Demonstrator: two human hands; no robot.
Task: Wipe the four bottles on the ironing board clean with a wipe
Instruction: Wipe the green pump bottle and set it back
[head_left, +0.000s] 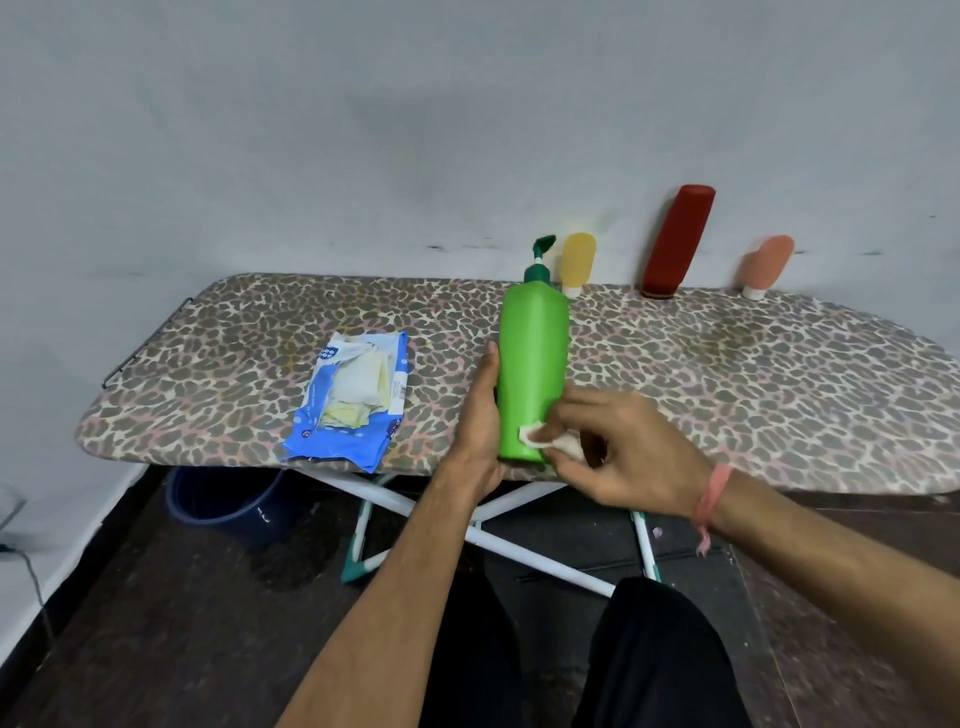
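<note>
While my left hand (480, 410) grips the tall green plastic pump bottle (532, 369) at the leopard-print ironing board's (727, 374) near edge, right hand (618, 452) pinches a white wipe (540, 435) against its base; I should stroke upward, rotating it.

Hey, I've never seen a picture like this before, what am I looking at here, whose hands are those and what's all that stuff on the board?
This is one picture from a camera worn on a person's head, looking down at their own hands. No machine is involved. The left hand steadies a green pump bottle standing on a leopard-print ironing board. The right hand presses a small white wipe against the bottle's lower side. To the left lies an opened blue pack of wipes. Along the far edge, by the wall, stand a yellow bottle, a dark red bottle and a pink bottle, all cap-down.
</note>
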